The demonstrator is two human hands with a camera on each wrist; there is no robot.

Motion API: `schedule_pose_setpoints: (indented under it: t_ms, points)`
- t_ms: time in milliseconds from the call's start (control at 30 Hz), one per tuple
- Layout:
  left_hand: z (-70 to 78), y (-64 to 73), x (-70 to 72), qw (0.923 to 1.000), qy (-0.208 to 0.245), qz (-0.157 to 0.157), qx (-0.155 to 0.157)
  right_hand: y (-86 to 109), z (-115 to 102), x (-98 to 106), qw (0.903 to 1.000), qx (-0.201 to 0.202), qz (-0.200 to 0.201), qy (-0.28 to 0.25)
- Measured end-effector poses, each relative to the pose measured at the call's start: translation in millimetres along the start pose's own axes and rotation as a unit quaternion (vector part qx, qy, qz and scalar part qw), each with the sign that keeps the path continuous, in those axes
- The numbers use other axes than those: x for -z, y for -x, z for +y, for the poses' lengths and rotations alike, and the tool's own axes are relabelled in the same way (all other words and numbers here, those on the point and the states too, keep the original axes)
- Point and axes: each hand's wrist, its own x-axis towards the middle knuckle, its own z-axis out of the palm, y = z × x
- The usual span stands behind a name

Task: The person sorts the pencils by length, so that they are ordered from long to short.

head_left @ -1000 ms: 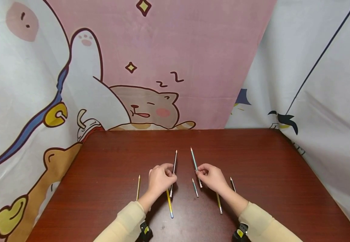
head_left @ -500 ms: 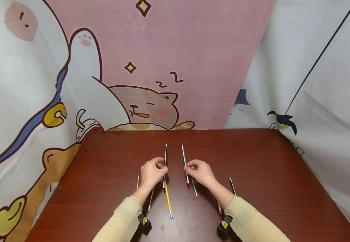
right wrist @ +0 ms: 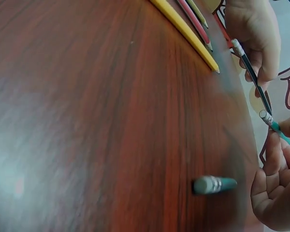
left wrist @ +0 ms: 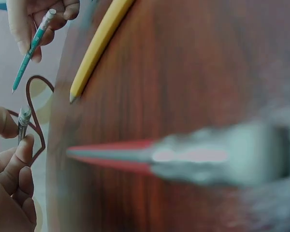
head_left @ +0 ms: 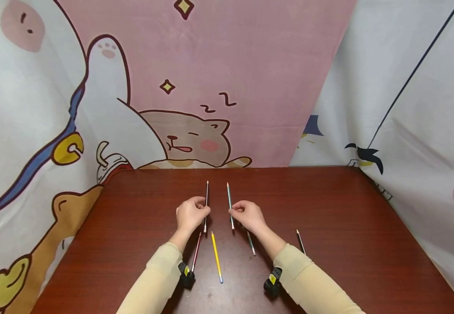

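Observation:
My left hand (head_left: 189, 213) pinches a black pencil (head_left: 207, 192) between thumb and fingers, its sharpened tip pointing away from me. To its right, my right hand (head_left: 249, 216) pinches a teal pencil (head_left: 229, 196), also tip away. The two pencils stand apart, roughly side by side, above the table's far half. In the right wrist view, white eraser ends show on both the black pencil (right wrist: 251, 70) and the teal pencil (right wrist: 274, 125). Below the hands lie a yellow pencil (head_left: 216, 257), a red pencil (head_left: 197, 253) and a short green pencil (head_left: 251, 244).
Another dark pencil (head_left: 300, 241) lies on the brown table (head_left: 329, 205) right of my right forearm. A further yellowish pencil (right wrist: 198, 10) lies beside the red one in the right wrist view. A printed cloth (head_left: 270, 87) hangs behind the table.
Both hands have moved left and farther from me, carrying the black and teal pencils. More of the red pencil and the yellow pencil's tip now show.

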Motion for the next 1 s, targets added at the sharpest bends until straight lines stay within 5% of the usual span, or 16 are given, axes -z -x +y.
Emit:
schedule_pose_setpoints:
  t_ms: [400, 1000]
  points:
    - [-12.2, -17.8, 0.5, 0.9997, -0.021, 0.004, 0.013, -12.6, -8.0, -16.4, 0.9998, -0.017, 0.011, 0.008]
    - [-27.7, -21.5, 1.3, 0.9971, -0.057, -0.003, 0.05, -21.2, -19.9, -32.8, 0.9984, -0.055, 0.003, -0.009]
